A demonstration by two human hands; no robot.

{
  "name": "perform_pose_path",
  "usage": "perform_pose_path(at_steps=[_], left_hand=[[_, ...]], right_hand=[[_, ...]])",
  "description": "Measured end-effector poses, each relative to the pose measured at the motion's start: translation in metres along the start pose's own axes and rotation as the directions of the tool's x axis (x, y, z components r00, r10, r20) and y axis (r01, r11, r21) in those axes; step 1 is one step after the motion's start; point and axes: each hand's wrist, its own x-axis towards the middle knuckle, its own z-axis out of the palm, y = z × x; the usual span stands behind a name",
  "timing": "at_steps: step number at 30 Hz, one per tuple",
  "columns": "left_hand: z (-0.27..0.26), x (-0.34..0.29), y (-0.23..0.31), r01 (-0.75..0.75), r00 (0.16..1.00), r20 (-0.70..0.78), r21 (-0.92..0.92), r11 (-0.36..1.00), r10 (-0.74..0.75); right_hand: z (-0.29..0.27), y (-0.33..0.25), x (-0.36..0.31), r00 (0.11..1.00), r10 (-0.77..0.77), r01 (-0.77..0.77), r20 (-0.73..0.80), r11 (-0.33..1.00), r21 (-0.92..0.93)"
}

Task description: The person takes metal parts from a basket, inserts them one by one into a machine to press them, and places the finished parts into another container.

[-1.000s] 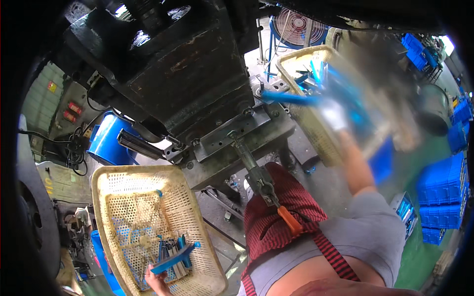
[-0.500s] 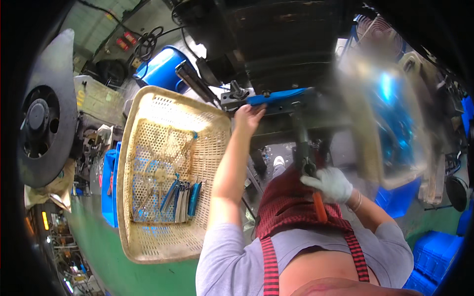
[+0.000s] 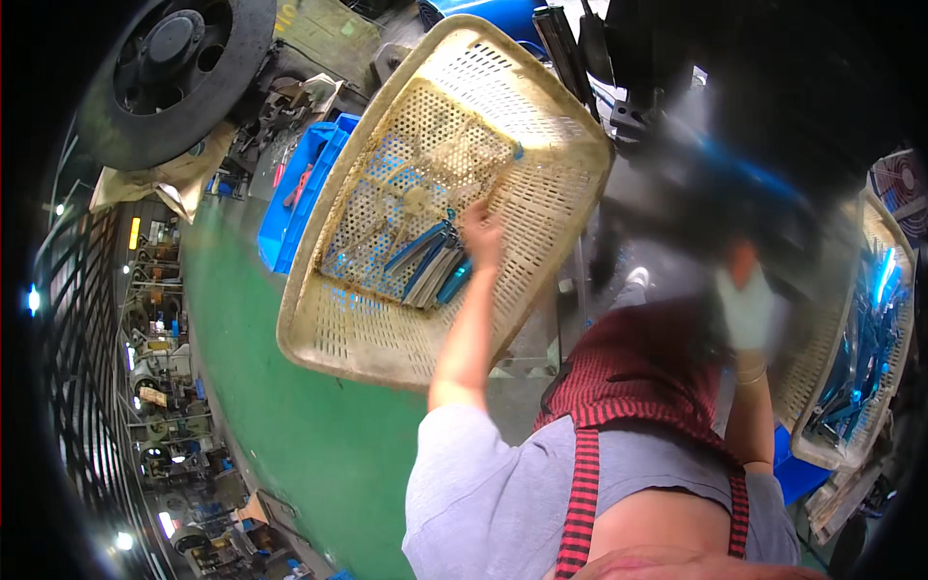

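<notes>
My bare left hand (image 3: 481,235) is over the perforated cream plastic basket (image 3: 319,333), beside a small bundle of flat grey and blue metal strips (image 3: 430,269). Motion smears its fingers, so whether they grip a strip does not show. At the right, my gloved right hand (image 3: 748,314) is closed around a tool with an orange-red handle (image 3: 741,264); the rest of the tool is lost in blur. Beyond it, a long blue piece (image 3: 744,174) appears, smeared, against the dark machine (image 3: 773,106).
Another cream basket (image 3: 851,449), holding many shiny blue pieces (image 3: 875,333), stands at the far right. A blue bin (image 3: 290,208) with red-handled items sits left of the near basket. Green floor (image 3: 261,329) extends at lower left, and a large dark wheel (image 3: 174,53) stands upper left.
My left hand has left the blue piece at the machine and moved into the near basket. My right hand has shifted with the tool. The whole view has swung toward the left.
</notes>
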Motion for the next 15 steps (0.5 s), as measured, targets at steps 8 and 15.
perform_pose_path(at_steps=[8,15], left_hand=[[-0.169,-0.037,-0.141,0.168,0.921,0.003,0.899,0.403,-0.390],[-0.171,-0.012,-0.115,-0.118,0.954,0.194,0.944,0.307,-0.229]], right_hand=[[-0.007,-0.016,0.004,1.000,-0.015,0.014,0.011,1.000,0.004],[-0.055,0.039,0.023,0.750,-0.430,-0.427,0.503,0.266,0.864]])
